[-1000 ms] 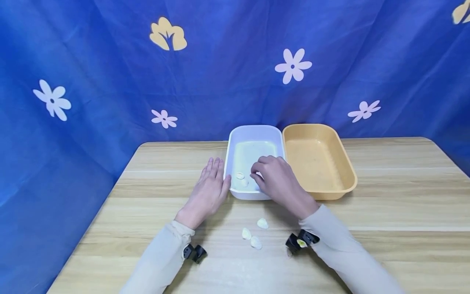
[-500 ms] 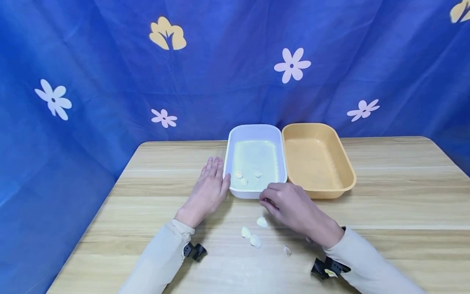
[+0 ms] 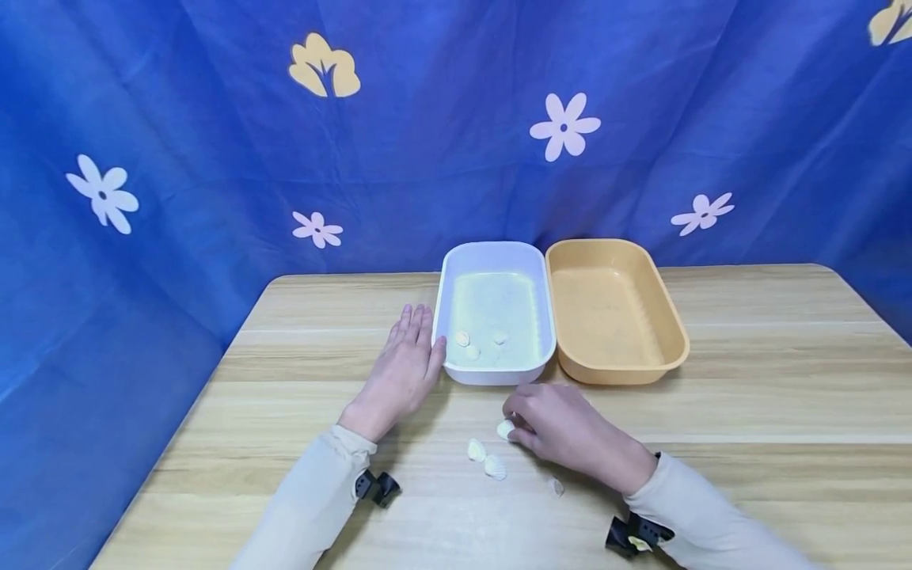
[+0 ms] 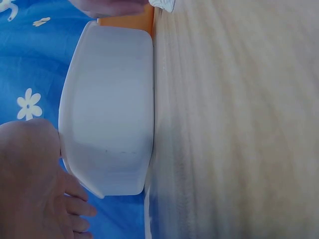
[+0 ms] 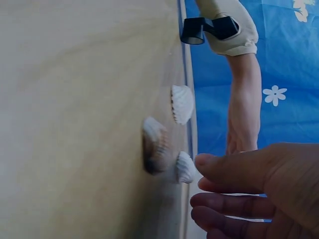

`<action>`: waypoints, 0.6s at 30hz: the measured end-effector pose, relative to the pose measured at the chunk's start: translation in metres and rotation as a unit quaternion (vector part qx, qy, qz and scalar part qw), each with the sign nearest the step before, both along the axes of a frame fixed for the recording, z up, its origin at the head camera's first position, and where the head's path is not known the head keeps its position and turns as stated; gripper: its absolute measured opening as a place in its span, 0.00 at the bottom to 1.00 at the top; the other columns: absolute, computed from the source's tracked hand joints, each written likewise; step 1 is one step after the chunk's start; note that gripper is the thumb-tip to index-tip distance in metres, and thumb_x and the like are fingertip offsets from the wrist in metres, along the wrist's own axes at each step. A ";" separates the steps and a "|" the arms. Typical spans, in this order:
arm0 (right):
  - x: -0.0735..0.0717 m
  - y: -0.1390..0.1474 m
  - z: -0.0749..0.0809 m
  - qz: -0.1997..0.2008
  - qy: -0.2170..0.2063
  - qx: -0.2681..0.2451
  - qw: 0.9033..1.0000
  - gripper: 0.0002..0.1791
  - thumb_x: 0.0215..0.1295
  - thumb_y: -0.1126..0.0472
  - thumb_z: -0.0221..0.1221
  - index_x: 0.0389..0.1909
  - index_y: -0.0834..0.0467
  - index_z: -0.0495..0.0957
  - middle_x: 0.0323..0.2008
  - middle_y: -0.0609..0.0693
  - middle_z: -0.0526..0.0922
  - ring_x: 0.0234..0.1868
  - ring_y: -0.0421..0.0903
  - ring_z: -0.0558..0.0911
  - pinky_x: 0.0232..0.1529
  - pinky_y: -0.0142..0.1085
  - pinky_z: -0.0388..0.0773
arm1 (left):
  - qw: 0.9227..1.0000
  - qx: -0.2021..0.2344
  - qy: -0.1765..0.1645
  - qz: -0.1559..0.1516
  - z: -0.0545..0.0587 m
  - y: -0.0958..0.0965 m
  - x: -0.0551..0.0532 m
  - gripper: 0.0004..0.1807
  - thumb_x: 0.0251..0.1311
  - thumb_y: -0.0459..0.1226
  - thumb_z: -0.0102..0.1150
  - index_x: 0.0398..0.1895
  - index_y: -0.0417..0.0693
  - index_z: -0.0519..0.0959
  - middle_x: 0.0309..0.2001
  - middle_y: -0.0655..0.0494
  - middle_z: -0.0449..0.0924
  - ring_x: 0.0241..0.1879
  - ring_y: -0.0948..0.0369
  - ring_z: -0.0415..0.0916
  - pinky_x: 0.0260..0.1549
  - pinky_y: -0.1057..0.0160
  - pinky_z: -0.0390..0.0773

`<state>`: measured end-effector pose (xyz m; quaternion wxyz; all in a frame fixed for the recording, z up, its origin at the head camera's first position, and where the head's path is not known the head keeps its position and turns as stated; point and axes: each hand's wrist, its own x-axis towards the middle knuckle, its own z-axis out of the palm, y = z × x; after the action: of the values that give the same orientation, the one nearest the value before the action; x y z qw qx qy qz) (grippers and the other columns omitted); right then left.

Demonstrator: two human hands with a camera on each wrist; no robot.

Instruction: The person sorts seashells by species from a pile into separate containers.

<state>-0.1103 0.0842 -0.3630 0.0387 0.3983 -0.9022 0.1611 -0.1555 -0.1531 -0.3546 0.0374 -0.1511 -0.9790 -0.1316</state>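
In the head view, my left hand lies along the left side of a white tray, fingers straight and thumb at the rim. Several small seashells sit inside the tray near its front. My right hand is low over the table, thumb and index finger parted at the edge of a white seashell, with no firm pinch visible. Two ribbed white seashells lie left of it. A brownish seashell shows blurred in the right wrist view, beneath the right wrist.
An orange tray stands against the white tray's right side. Both rest near the back of the wooden table, before a blue flowered curtain. Black wrist cameras sit on both sleeves.
My right hand has come out of the white tray, leaving a seashell inside, and moved toward me to the nearest shell on the table. The left hand has stayed in place.
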 end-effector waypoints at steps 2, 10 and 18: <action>0.000 -0.001 -0.003 -0.001 -0.003 0.008 1.000 0.06 0.55 0.57 0.68 0.31 0.53 0.81 0.28 0.43 0.79 0.26 0.37 0.76 0.28 0.34 0.74 | 1.000 0.000 -0.002 0.001 0.000 0.000 0.000 0.34 0.76 0.47 0.26 0.72 0.26 0.48 0.73 0.32 0.46 0.74 0.42 0.37 0.72 0.47 0.45; 0.000 0.000 -0.007 -0.002 -0.014 0.017 1.000 0.07 0.55 0.57 0.69 0.33 0.53 0.82 0.30 0.43 0.79 0.27 0.37 0.75 0.28 0.34 0.74 | 1.000 0.003 -0.005 0.001 -0.003 -0.001 0.000 0.34 0.76 0.47 0.27 0.72 0.26 0.48 0.73 0.32 0.46 0.74 0.42 0.36 0.71 0.46 0.46; 0.000 -0.001 -0.008 0.014 -0.008 0.020 1.000 0.07 0.56 0.59 0.68 0.33 0.56 0.82 0.30 0.45 0.77 0.28 0.39 0.76 0.26 0.32 0.75 | 1.000 0.003 -0.004 -0.001 -0.002 -0.001 0.000 0.35 0.76 0.48 0.26 0.72 0.26 0.47 0.73 0.31 0.46 0.74 0.42 0.36 0.72 0.47 0.45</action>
<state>-0.1105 0.0831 -0.3712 0.0210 0.4105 -0.8998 0.1466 -0.1555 -0.1537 -0.3568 0.0342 -0.1516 -0.9786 -0.1352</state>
